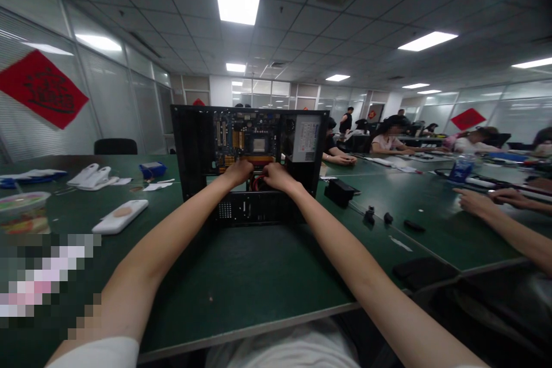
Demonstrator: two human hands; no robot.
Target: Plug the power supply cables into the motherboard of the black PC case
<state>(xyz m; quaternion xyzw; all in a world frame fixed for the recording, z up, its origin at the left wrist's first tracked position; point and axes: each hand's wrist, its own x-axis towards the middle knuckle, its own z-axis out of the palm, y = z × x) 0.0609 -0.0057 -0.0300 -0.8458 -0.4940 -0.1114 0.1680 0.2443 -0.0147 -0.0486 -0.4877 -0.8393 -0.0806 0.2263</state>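
Open computer case [192, 149] standing at 12 o'clock on the green surface [241, 276], its open side turned toward the wearer, apparently so the motherboard [245, 138] faces both hands. Left hand [236, 172] and right hand [278, 177] meet at the board's lower edge beside red cables [257, 183]. The fingers curl inward, and what they grip is hidden. A power supply [306, 138] sits at 1 o'clock and a white device [121, 216] at 9 o'clock.

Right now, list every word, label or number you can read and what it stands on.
None can be read.
Power supply label, inside the computer case: print too small.
Motherboard: markings too small.
Left red sign on the glass wall: dark characters, blurred.
Right red sign, far off: blurred.
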